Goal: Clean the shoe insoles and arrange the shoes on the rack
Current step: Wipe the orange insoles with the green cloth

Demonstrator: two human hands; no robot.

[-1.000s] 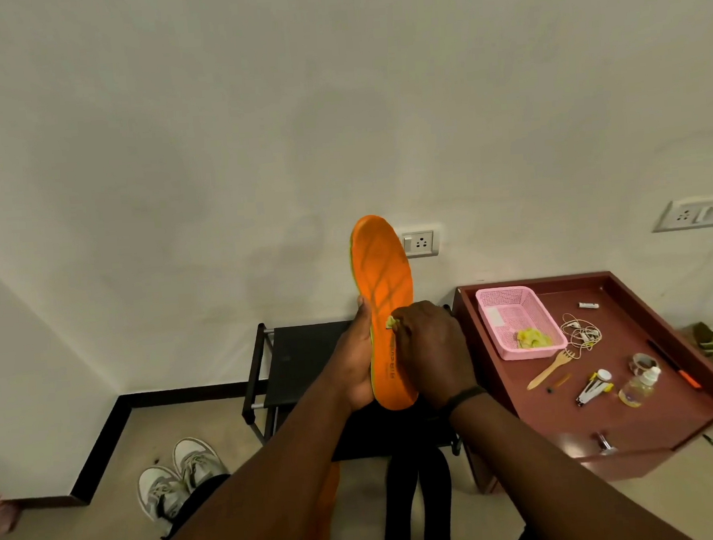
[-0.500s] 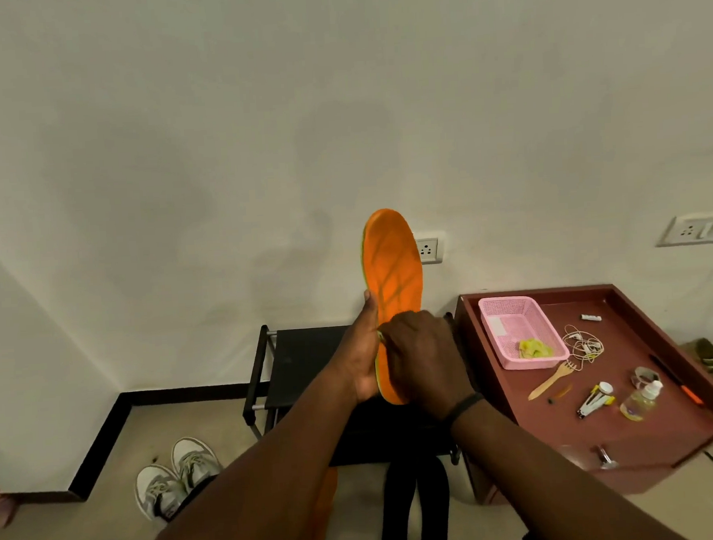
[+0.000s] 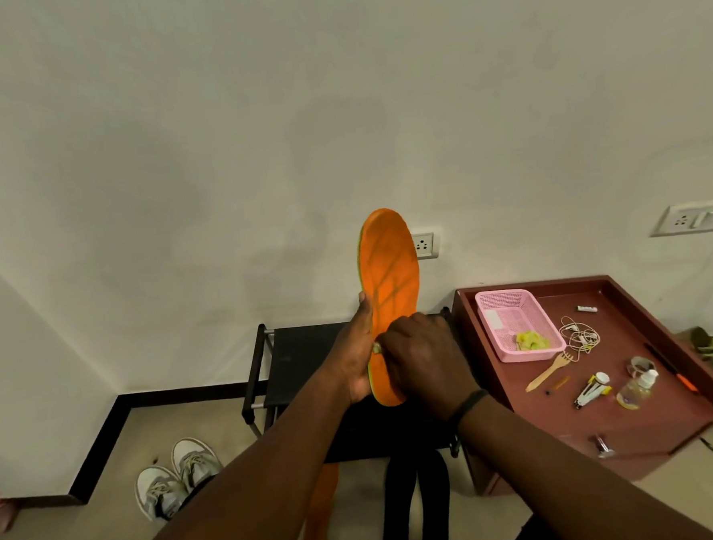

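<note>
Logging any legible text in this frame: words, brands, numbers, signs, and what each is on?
No text can be read.
Orange insole: only a line pattern shows; the right hand covers its middle.
Small white tube on the red-brown table: dark marks, too small.
Clear bottle: label blurred.

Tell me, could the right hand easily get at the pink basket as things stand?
Probably yes, once freed: the right hand is wiping the insole, and the basket sits open-topped on its side, nothing between.
</note>
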